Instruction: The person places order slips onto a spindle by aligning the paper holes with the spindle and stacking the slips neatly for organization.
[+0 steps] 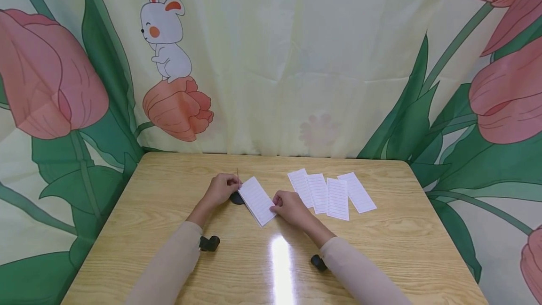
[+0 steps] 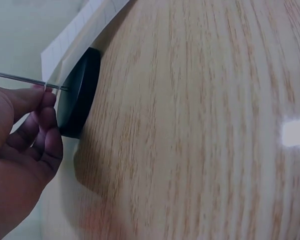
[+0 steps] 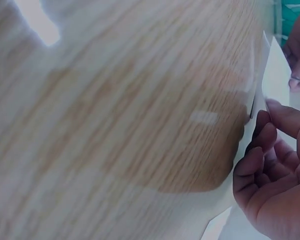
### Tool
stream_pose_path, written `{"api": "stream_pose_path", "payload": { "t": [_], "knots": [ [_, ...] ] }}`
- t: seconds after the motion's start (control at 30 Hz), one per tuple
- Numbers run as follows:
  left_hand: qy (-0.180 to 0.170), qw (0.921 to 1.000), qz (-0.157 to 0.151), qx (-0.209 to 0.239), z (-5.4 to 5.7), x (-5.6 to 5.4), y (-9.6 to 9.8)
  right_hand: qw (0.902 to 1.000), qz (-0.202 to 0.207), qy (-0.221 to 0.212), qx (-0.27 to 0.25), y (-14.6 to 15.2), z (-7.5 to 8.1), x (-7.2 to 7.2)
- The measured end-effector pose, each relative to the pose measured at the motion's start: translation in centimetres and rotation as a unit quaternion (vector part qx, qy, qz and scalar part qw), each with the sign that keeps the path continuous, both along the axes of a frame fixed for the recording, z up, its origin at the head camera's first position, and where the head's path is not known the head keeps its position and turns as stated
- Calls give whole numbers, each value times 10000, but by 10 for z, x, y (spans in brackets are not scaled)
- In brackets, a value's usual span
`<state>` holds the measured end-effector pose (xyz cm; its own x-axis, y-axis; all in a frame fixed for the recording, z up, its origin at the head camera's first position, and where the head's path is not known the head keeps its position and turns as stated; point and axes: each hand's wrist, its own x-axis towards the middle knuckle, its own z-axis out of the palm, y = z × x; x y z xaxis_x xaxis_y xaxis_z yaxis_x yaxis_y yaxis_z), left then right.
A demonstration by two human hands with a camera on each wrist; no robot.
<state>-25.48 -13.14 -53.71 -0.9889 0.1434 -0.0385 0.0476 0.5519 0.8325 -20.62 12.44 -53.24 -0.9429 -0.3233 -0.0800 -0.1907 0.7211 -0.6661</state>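
Observation:
A bill spike stands on the table, with a black round base and a thin upright rod. Lined white paper slips lie in a small stack against it, one corner at the rod. My left hand pinches that corner between thumb and fingers, close beside the rod and just over the base in the left wrist view. At the opposite side, my right hand pinches the edge of the top slip between thumb and curled forefinger.
Several more lined slips lie side by side, partly overlapping, right of my right hand. The wooden table ends at a curtain printed with tulips and a rabbit. Black wrist cameras sit under both sleeves.

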Motion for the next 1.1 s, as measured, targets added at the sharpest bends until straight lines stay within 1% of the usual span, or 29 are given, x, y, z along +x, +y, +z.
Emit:
{"api": "stream_pose_path", "payload": {
  "t": [0.23, 0.37, 0.53, 0.67, 0.8, 0.87, 1.03, 1.1],
  "knots": [
    [236, 9996, -30, -148, -3, 0, 1, 9999, 19, 107, 51, 0, 1, 1],
    [198, 9996, 10, -181, -2, 0, 1, 9999, 32, 118, 105, 0, 0, 2],
    [173, 9995, 37, -243, -1, 2, 2, 9998, -47, 37, 185, 0, -1, 2],
    [190, 9992, 52, -358, 0, 3, 1, 9999, -61, 40, 152, 3, -1, 3],
    [269, 9983, 93, -512, 1, 6, -1, 9999, -114, 48, 12, 10, 1, 3],
    [380, 9976, 105, -572, 2, 7, -3, 9998, -174, 97, -56, 15, 3, 3],
    [628, 9963, 73, -588, 4, 12, -9, 9986, -460, 214, -130, 35, 6, 1],
    [618, 9966, 48, -538, 4, 14, -12, 9979, -595, 179, -165, 44, 8, 0]
  ]
}}
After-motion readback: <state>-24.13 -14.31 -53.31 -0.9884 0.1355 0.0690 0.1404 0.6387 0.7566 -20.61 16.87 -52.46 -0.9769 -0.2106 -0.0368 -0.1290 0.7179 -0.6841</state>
